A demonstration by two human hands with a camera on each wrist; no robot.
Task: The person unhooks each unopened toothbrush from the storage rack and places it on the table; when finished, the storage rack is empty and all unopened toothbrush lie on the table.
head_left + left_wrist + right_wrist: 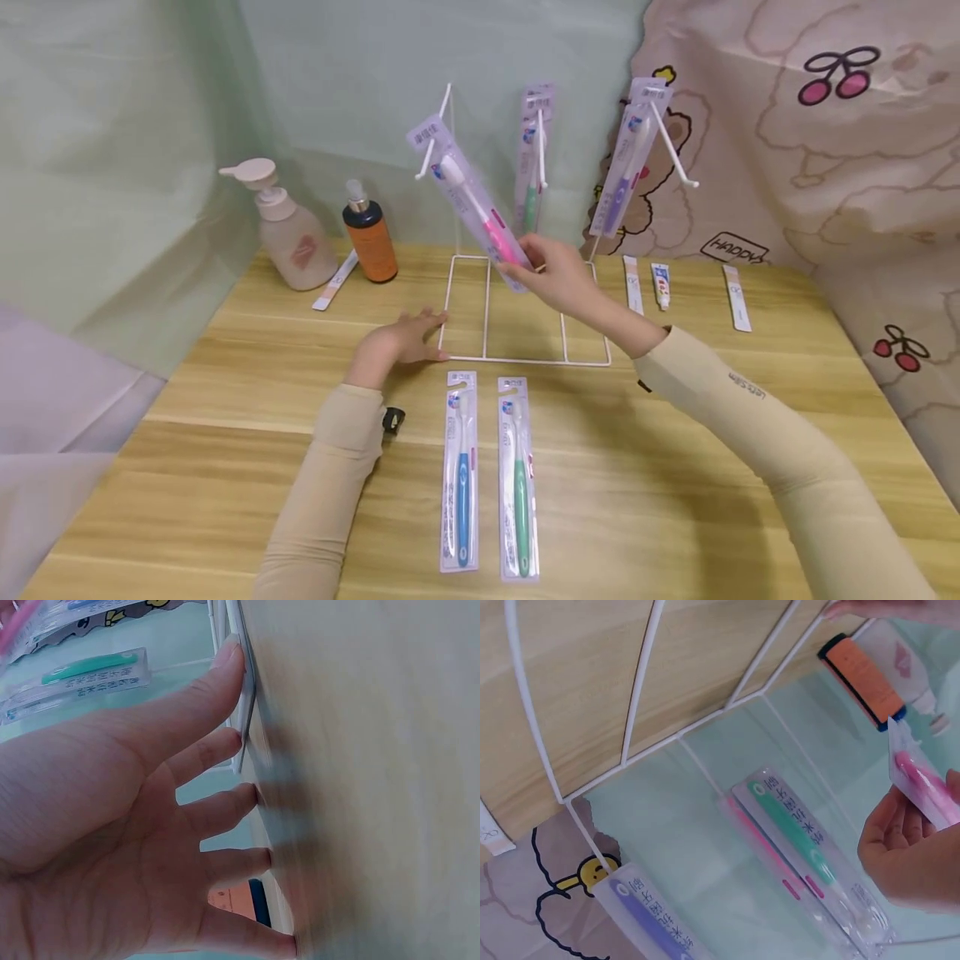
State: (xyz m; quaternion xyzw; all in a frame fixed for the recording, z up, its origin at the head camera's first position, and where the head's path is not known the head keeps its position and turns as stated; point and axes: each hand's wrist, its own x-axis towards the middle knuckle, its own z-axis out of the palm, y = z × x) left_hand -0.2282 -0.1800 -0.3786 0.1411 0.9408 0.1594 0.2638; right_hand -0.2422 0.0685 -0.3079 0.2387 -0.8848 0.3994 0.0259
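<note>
My right hand pinches the lower end of a packaged pink toothbrush. That pack hangs tilted on the left hook of a white wire rack, its hook end showing in front of the card. My left hand rests on the table with fingers spread, its thumb and fingertips touching the left side of the rack's base. In the left wrist view, thumb and fingers lie straight against the white wire. A packaged green toothbrush hangs on the middle hook, a packaged purple toothbrush on the right one.
Packaged blue and green toothbrushes lie side by side in front of the rack. A pump bottle and an orange bottle stand at the back left. A small toothpaste tube and slim sachets lie at the back right.
</note>
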